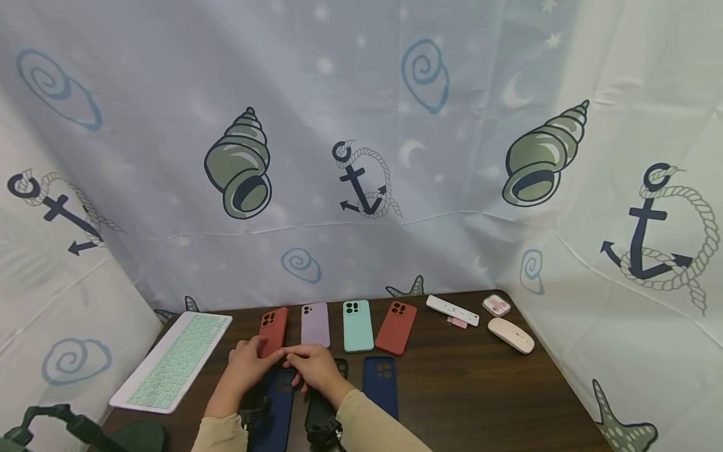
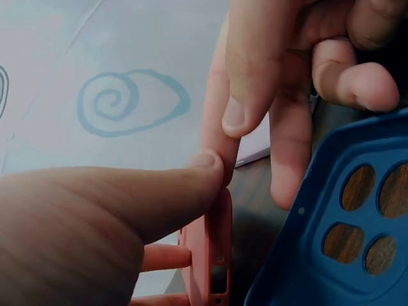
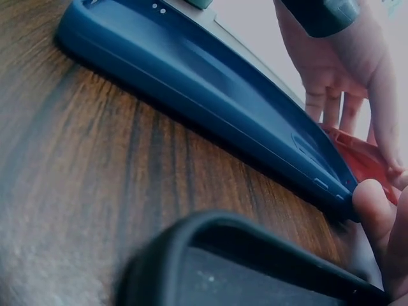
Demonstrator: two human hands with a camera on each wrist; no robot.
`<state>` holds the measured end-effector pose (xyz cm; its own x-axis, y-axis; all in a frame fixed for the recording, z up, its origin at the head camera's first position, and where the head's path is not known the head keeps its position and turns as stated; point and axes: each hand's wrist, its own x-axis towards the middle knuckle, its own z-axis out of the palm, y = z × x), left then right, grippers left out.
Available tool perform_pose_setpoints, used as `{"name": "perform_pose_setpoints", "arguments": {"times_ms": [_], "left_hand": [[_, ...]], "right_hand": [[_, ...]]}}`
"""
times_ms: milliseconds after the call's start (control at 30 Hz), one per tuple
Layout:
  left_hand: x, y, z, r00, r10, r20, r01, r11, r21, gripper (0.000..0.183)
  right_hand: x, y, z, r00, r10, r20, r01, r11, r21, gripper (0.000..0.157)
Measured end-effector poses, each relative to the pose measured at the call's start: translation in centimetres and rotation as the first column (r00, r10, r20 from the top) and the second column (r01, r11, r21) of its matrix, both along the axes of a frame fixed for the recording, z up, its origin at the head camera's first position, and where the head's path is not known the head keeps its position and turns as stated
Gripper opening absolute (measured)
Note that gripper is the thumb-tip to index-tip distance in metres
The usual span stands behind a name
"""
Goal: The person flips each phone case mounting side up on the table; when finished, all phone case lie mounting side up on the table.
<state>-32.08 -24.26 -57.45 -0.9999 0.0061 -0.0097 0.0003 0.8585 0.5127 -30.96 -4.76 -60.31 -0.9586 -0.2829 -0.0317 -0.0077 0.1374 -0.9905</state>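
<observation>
L hand (image 2: 108, 220) grips red case (image 2: 199, 264), touching R hand (image 2: 274, 64), w/ blue case (image 2: 307, 237) nearby.

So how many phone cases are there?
7. Back row, left to right: red one, purple one, mint one, another red one. Front: blue one, black one, another blue one. More could be hidden.

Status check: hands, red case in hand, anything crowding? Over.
Left hand gripping red phone case. Right hand at its near end, pinch unclear. Dark blue case close by, possibly crowding.
</observation>
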Motion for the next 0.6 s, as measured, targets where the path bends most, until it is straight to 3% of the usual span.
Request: {"name": "perform_pose_setpoints", "arguments": {"times_ms": [267,600], "left_hand": [[-0.2,0.0,0.3,1.000,0.012,0.012,-0.012,1.000,0.027,0.080],[0.3,0.2,1.7,0.998,-0.003,0.055,-0.007,0.984,0.179,0.055]], "right_hand": [[-0.1,0.0,-0.2,1.000,0.012,0.001,-0.012,1.000,-0.027,0.025],[-0.1,0.1,-0.1,1.000,0.022,0.014,-0.022,0.999,-0.024,0.030]]}}
